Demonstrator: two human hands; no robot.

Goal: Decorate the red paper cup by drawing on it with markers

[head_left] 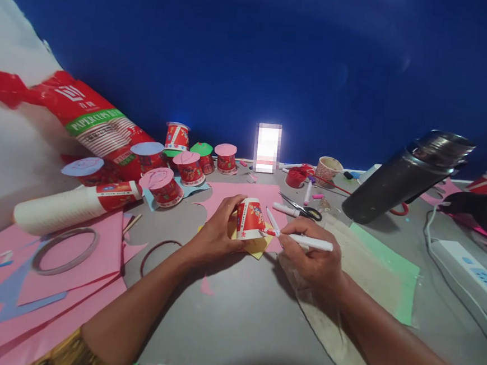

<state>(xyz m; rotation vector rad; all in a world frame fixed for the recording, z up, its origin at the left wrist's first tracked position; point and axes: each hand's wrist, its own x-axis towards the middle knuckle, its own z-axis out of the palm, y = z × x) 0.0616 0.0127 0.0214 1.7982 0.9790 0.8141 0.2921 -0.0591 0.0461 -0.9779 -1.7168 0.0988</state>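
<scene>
In the middle of the head view a red and white paper cup (249, 219) is gripped from its left side by my left hand (219, 225). A small pink-red flower mark shows on the cup's white band. My right hand (314, 250) pinches a white marker (312, 242) with a red tip, which points at the cup's lower right edge; whether it touches cannot be made out. Below the cup lie a yellow paper piece (259, 247) and a pink sheet (225, 195). Black-handled scissors (309, 212) lie just beyond my right hand.
Several paper-topped cups (162, 187) stand at the left, near a stack of cups (73, 205) and a red bag of cups (100, 120). Pink paper and a tape ring (65, 251) lie front left. A dark flask (404, 178) and a power strip (472, 273) are at the right.
</scene>
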